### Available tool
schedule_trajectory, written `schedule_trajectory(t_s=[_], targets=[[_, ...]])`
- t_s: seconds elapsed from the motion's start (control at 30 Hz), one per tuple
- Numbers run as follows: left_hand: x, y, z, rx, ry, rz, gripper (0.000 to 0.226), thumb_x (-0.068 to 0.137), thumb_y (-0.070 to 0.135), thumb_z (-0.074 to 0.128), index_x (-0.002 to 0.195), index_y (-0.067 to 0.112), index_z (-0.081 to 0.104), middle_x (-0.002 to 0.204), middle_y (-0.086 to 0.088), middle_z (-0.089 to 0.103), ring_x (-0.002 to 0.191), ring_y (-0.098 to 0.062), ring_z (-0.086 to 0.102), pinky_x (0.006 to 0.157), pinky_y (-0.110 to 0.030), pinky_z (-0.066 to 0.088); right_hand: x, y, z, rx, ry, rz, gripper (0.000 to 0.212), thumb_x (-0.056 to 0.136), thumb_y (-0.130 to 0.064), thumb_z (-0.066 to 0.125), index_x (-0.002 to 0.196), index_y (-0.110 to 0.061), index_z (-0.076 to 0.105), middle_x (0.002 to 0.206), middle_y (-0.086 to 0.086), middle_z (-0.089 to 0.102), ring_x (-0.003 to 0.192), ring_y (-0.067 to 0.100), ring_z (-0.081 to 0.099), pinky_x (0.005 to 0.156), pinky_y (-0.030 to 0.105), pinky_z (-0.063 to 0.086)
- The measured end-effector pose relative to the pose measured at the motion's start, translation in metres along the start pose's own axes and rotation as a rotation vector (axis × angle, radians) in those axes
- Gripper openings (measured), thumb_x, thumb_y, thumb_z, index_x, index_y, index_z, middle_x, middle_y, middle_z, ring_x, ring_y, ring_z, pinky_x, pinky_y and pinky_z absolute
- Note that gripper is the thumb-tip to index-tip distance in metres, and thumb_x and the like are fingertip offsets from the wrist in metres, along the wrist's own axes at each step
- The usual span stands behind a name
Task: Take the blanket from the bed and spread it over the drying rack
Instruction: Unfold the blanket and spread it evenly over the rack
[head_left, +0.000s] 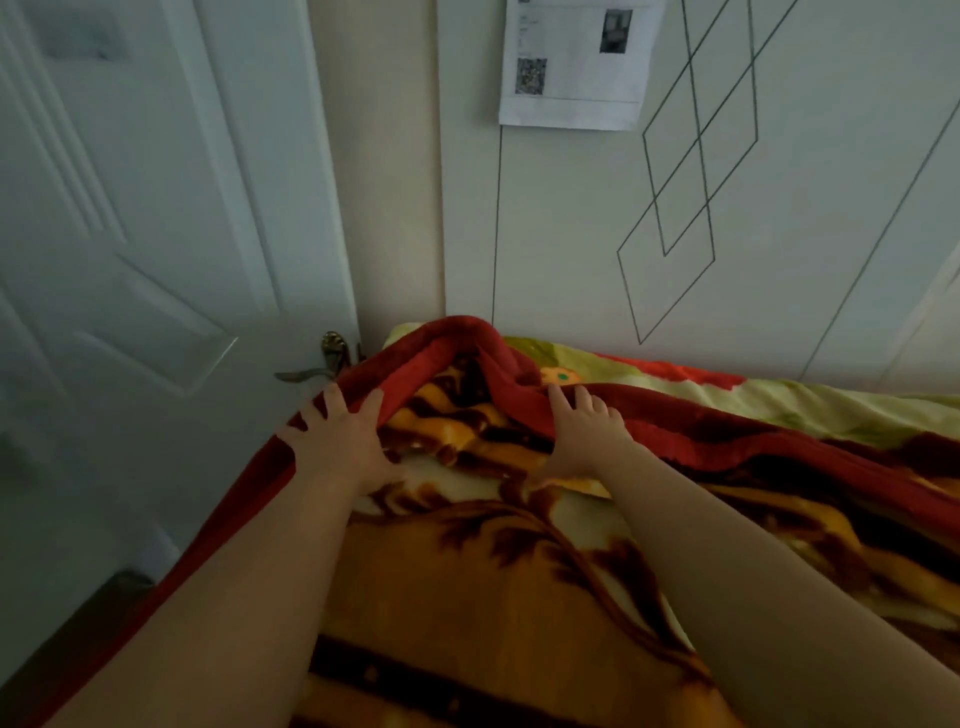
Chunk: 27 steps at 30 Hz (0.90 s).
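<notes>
White panelled door (130, 260) stands at 9 o'clock, its lever handle (311, 371) just beside the blanket's raised corner. Left hand (343, 441), fingers splayed straight, presses the red hem of the blanket (467, 571), which lies on the bed (779, 405) from centre to 5 o'clock. Right hand (582, 436) rests with straight fingers on the folded hem. Paper sheet (579, 62) hangs at 1 o'clock.

Cannot read the print on the paper sheet (576, 57), blurred and cropped at the top edge. Cannot see the door handle (311, 371) whole, partly behind the blanket (467, 597), itself cropped bottom and right. Cannot tell grip from touch for left hand (340, 441) or right hand (584, 441).
</notes>
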<state>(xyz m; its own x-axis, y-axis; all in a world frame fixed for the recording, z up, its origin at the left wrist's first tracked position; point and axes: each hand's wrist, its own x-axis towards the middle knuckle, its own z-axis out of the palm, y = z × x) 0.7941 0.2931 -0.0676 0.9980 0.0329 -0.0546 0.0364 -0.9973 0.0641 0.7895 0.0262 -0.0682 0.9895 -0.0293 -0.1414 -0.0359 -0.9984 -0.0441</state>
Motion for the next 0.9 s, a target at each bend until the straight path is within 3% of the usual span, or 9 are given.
schedule_trajectory(t_s=[0.07, 0.17, 0.3, 0.43, 0.53, 0.7, 0.9], targets=[[-0.002, -0.012, 0.008, -0.056, 0.03, -0.045, 0.097, 0.079, 0.064, 0.06, 0.151, 0.037, 0.0, 0.157, -0.019, 0.006, 0.14, -0.047, 0.017, 0.107, -0.067, 0.025, 0.002, -0.006, 0.007, 0.012, -0.047, 0.001, 0.131, 0.064, -0.059, 0.077, 0.152, -0.027, -0.014, 0.16, 0.02, 0.003, 0.146, 0.04, 0.011, 0.116, 0.054, 0.016], [0.015, -0.022, 0.015, -0.152, 0.101, -0.106, 0.092, 0.086, 0.052, 0.057, 0.152, 0.028, 0.0, 0.147, -0.023, 0.027, 0.129, -0.046, 0.036, 0.102, -0.062, 0.036, 0.008, -0.003, 0.009, 0.03, -0.018, -0.006, 0.109, 0.077, -0.05, 0.069, 0.154, -0.029, -0.006, 0.156, 0.019, 0.017, 0.139, 0.041, 0.028, 0.11, 0.052, 0.03], [0.054, -0.039, 0.021, -0.197, 0.125, -0.113, 0.075, 0.084, 0.039, 0.06, 0.145, 0.019, 0.021, 0.125, -0.021, 0.05, 0.108, -0.043, 0.055, 0.09, -0.057, 0.048, 0.023, 0.005, 0.007, -0.049, 0.078, -0.022, 0.089, 0.087, -0.034, 0.061, 0.154, -0.03, 0.002, 0.145, 0.017, 0.039, 0.126, 0.038, 0.045, 0.099, 0.047, 0.043], [0.081, -0.042, 0.015, -0.116, 0.168, 0.062, 0.048, 0.076, 0.038, 0.067, 0.111, 0.014, 0.045, 0.102, -0.011, 0.058, 0.091, -0.034, 0.061, 0.079, -0.048, 0.053, 0.039, 0.012, -0.007, -0.004, 0.157, -0.027, 0.079, 0.084, -0.053, 0.061, 0.148, -0.03, 0.022, 0.129, 0.01, 0.056, 0.113, 0.034, 0.058, 0.086, 0.041, 0.048], [0.102, -0.032, -0.001, -0.032, 0.181, 0.2, 0.015, 0.087, 0.02, 0.053, 0.101, 0.015, 0.049, 0.097, -0.01, 0.062, 0.085, -0.031, 0.063, 0.076, -0.044, 0.053, 0.051, 0.015, -0.033, 0.039, 0.247, -0.027, 0.07, 0.079, -0.056, 0.061, 0.139, -0.03, 0.037, 0.123, 0.008, 0.061, 0.111, 0.034, 0.06, 0.087, 0.041, 0.049], [0.156, -0.008, -0.043, -0.013, 0.314, 0.321, 0.016, 0.094, 0.018, 0.043, 0.109, 0.016, 0.05, 0.104, -0.013, 0.063, 0.093, -0.035, 0.063, 0.082, -0.046, 0.052, 0.077, 0.021, -0.081, -0.043, 0.36, 0.069, 0.042, 0.096, -0.02, 0.043, 0.137, -0.026, 0.039, 0.113, 0.011, 0.056, 0.105, 0.034, 0.058, 0.088, 0.043, 0.047], [0.217, 0.036, -0.102, 0.067, 0.495, 0.469, 0.029, 0.097, 0.02, 0.04, 0.124, 0.013, 0.049, 0.115, -0.018, 0.059, 0.104, -0.041, 0.058, 0.086, -0.046, 0.048, 0.113, 0.047, -0.121, -0.079, 0.507, 0.188, 0.036, 0.098, -0.02, 0.042, 0.134, -0.025, 0.044, 0.109, 0.009, 0.059, 0.102, 0.032, 0.059, 0.089, 0.043, 0.048]])
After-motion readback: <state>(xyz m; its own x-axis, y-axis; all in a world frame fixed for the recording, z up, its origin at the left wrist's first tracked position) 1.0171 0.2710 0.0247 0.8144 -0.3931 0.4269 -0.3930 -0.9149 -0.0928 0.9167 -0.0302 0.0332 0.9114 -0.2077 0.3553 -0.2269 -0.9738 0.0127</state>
